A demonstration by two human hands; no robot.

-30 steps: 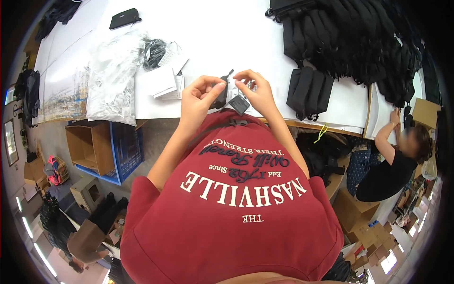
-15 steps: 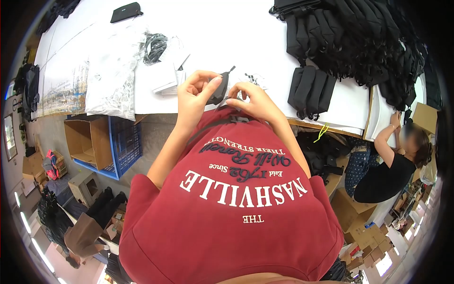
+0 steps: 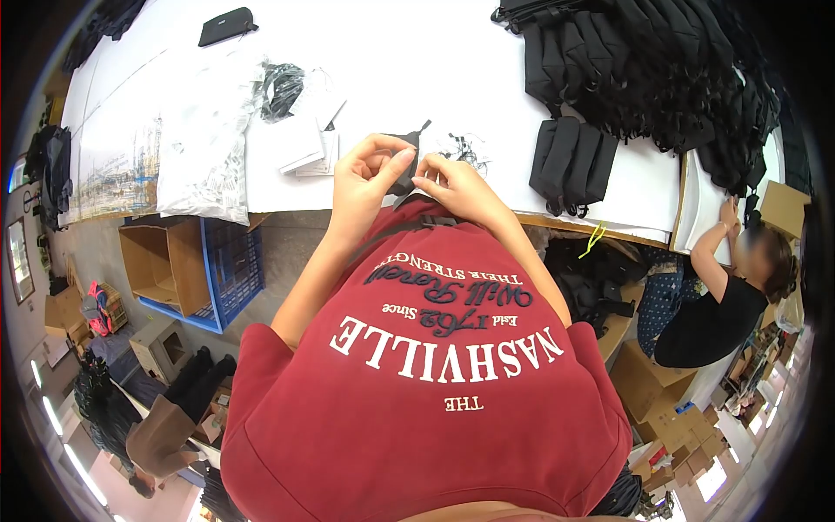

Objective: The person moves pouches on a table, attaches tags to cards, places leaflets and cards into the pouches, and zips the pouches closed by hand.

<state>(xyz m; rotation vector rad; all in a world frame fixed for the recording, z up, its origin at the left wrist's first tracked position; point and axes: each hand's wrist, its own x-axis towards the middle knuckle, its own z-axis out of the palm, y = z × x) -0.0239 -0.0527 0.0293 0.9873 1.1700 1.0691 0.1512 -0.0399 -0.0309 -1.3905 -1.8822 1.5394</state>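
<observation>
A small black pouch (image 3: 404, 181) with a short tab at its top corner is between my hands, just over the table's front edge. My left hand (image 3: 369, 177) is closed on its left side, thumb against the curled fingers. On the pouch's right edge, the fingers of my right hand (image 3: 459, 184) are pinched together; their tips partly hide what they grip. Thin black cords (image 3: 467, 150) lie on the table just beyond my right hand. White cards (image 3: 303, 148) are to the left of my left hand.
A plastic bag of white pieces (image 3: 207, 148) and a bag of black cords (image 3: 283, 90) lie left. One black pouch (image 3: 227, 27) lies farther back. Black pouches (image 3: 571, 165) and a large black heap (image 3: 626, 74) occupy the right. A blue crate (image 3: 233, 270) stands below; a co-worker (image 3: 709, 317) is at right.
My right hand has drawn slightly left and its fingers have closed in nearer the pouch's edge. My left hand has shifted a little right and still holds the pouch.
</observation>
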